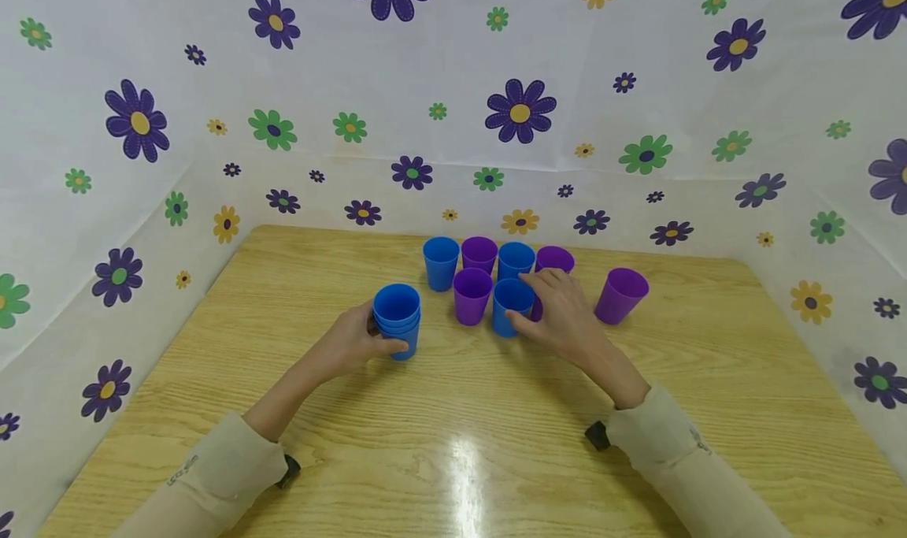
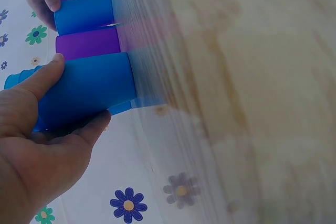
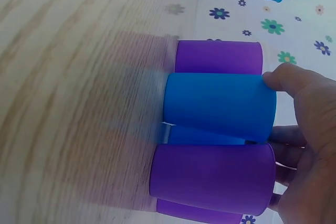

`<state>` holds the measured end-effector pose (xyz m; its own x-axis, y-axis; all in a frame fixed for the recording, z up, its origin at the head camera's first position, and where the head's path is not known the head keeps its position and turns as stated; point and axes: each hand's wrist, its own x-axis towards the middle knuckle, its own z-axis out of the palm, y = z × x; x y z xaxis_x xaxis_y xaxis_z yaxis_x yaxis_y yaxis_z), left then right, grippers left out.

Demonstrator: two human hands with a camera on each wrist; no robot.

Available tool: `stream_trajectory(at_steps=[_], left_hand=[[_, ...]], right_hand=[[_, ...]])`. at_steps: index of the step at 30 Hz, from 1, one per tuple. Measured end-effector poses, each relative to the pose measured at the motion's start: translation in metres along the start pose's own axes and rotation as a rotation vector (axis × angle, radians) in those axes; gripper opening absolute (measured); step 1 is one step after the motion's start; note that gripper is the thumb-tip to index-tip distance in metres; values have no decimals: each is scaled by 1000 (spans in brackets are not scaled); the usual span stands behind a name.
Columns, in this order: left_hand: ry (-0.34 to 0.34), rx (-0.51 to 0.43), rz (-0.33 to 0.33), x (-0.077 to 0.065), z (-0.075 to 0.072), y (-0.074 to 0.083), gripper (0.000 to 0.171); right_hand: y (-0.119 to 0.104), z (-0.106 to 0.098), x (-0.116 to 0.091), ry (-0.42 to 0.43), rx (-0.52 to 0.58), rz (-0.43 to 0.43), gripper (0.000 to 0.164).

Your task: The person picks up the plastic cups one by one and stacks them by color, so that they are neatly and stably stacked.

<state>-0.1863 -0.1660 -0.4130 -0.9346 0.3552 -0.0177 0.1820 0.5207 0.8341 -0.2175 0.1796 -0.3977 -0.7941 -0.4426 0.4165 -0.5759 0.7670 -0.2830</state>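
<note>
In the head view my left hand (image 1: 354, 343) holds a stack of nested blue cups (image 1: 399, 335), upright, thumb on the near side and fingers behind. The left wrist view has the stack (image 2: 86, 87) between thumb and fingers. Over to the right, my right hand (image 1: 563, 317) pinches the rim of a blue cup (image 1: 506, 313) in the front row, thumb near and fingers at the far side. Left of that cup stands a purple cup (image 1: 471, 302). Another purple cup (image 3: 210, 174) sits beside it under the hand, mostly hidden in the head view.
Behind stand a blue cup (image 1: 441, 266), a purple cup (image 1: 479, 253), another blue cup (image 1: 516, 262) and a purple cup (image 1: 556, 257). A lone purple cup (image 1: 620, 298) is farther right. Flower-printed white cloth (image 1: 439, 73) surrounds the wooden table (image 1: 383, 451) at the back and sides.
</note>
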Motion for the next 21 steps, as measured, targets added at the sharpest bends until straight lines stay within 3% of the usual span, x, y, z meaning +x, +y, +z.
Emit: stream_trajectory(at_steps=[15,21], left_hand=[[-6,-8,-1,1,-1,-2,69],[-5,-10,3,1,-1,-2,69]], right_hand=[[-5,-7,-11,-4,23,-88,63],[-10,-11,-17,16,92,-103,66]])
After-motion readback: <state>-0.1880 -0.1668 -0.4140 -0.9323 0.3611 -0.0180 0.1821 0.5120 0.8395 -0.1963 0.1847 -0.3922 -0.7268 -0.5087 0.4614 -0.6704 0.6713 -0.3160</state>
